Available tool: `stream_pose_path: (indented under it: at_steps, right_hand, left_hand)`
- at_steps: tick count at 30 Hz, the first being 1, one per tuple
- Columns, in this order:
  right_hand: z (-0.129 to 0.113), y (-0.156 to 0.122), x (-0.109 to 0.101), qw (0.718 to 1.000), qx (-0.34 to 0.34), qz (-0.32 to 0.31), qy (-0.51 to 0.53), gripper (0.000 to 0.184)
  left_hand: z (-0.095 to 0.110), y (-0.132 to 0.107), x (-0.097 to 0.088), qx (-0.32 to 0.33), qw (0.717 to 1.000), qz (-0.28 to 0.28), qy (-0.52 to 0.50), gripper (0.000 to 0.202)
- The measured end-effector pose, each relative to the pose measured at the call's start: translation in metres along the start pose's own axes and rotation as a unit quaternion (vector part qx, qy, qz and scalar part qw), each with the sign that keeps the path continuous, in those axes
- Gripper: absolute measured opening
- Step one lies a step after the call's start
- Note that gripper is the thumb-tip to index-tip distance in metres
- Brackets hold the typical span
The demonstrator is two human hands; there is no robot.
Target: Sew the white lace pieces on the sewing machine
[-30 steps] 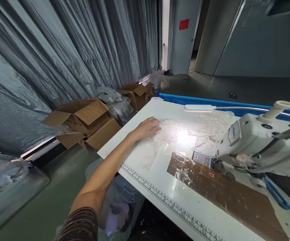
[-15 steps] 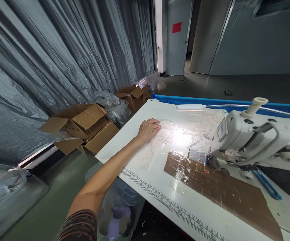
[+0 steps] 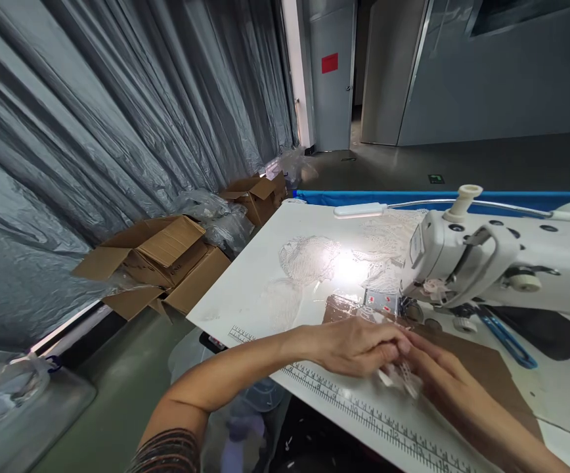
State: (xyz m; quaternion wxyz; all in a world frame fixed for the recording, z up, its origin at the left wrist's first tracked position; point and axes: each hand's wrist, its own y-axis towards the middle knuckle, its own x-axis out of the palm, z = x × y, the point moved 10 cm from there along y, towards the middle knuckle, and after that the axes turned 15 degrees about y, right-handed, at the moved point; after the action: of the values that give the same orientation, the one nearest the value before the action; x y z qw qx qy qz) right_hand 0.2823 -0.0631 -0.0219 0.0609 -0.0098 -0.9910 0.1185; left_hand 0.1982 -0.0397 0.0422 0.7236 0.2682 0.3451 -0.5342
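Observation:
My left hand (image 3: 356,345) and my right hand (image 3: 437,364) meet over the front of the table. Their fingertips are closed together on a small piece of white lace (image 3: 406,381), which dangles below them, partly hidden and a little blurred. Behind the hands stands a white sewing machine (image 3: 467,256), its needle area over a metal plate (image 3: 382,300) with red marks. Left of it, flat on the tabletop, lies a rounded piece of white lace (image 3: 307,258). More lace (image 3: 388,230) is heaped beside the machine head under a bright light.
A brown sheet (image 3: 482,368) covers part of the white table (image 3: 250,276), and a printed ruler (image 3: 324,394) runs along its front edge. Blue thread snips (image 3: 509,338) lie under the machine arm. Cardboard boxes (image 3: 167,246) and plastic bags stand on the floor at left.
My left hand has left the lace on the table and moved right and nearer to me. My right hand has come into view, and both now hold a small lace piece.

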Motion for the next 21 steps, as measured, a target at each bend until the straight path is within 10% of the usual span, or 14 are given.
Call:
stream_pose_path:
  at_steps: [6, 13, 21]
  right_hand:
    - [0.016, -0.013, 0.021, 0.991, 0.073, -0.079, 0.084, 0.057]
    - [0.004, -0.024, 0.014, 0.992, 0.019, -0.126, 0.016, 0.037]
    - [0.007, -0.023, 0.009, 0.983, 0.015, -0.174, -0.054, 0.038]
  left_hand:
    - [-0.007, 0.007, -0.024, -0.012, 0.991, 0.128, 0.030, 0.036]
    - [-0.013, 0.005, 0.015, -0.010, 0.998, -0.061, 0.017, 0.025]
    - [-0.009, -0.003, -0.010, 0.007, 0.990, 0.031, 0.140, 0.026]
